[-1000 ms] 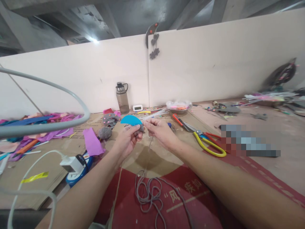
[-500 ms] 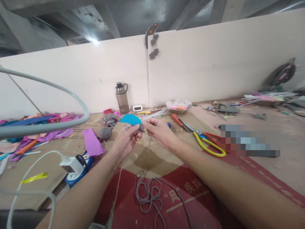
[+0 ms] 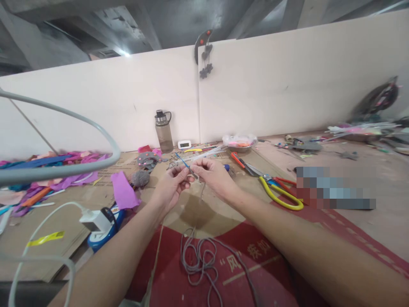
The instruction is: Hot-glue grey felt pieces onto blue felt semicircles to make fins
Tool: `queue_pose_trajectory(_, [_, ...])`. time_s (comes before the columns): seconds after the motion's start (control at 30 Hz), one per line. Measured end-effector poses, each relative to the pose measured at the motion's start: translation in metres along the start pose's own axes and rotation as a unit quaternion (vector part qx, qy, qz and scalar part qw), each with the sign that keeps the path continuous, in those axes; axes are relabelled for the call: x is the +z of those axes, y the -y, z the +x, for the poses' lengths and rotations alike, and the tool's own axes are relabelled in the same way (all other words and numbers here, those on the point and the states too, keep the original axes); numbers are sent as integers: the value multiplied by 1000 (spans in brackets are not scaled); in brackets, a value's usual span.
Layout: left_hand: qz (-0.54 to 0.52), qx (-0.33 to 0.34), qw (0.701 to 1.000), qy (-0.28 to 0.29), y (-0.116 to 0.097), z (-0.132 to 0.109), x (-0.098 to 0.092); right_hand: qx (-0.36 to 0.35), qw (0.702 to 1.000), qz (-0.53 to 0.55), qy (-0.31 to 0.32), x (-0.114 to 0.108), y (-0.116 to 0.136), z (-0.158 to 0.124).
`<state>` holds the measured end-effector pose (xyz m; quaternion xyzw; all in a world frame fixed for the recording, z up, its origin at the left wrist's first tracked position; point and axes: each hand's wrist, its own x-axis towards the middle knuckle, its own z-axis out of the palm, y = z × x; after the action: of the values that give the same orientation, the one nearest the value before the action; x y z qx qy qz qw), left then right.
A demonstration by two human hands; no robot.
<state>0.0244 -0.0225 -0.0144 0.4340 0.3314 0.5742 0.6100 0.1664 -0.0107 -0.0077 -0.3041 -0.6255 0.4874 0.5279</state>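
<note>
Between my two hands a thin blue piece is seen edge-on, with grey cord wound on its near end. My left hand pinches it from the left, fingers curled. On the other side my right hand is closed at the wound end, thumb and forefinger together on the grey cord. That cord drops from the right hand to a loose tangle of grey cord lying on the red printed board. Fingertips partly hide the wound end.
Yellow-handled scissors and a red utility knife lie right of my hands. A grey yarn ball, purple cloth and a power strip with charger are left. A water bottle stands behind, and a grey cable arm crosses the left.
The blue piece has turned from showing its broad rounded face to showing its thin edge. Both hands stay in nearly the same place; the cord tangle has not moved.
</note>
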Motion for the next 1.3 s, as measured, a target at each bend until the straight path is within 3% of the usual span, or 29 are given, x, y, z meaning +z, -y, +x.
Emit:
queue_pose_trajectory(0.33, [38,21,999,1,2,-2,1,-17,999,-42,-4,-1,-3,2])
queue_pose_trajectory(0.53, [96,62,993,36,0,-8,6,-34,996,-79,-6,-2,-5,3])
queue_pose_trajectory(0.73, [137,91,984,74,-2,-12,10,-45,993,-94,-51,-4,-4,2])
queue_pose_trajectory(0.97, [244,109,963,41,-2,-10,6,-46,993,-91,-56,-6,-9,5])
queue_pose_trajectory(1.17, [205,79,975,25,-2,-10,5,-44,997,-55,-9,-9,-9,7])
queue_pose_trajectory(1.3, [192,76,978,15,-2,-10,5,-54,994,-94,-28,-8,-7,5])
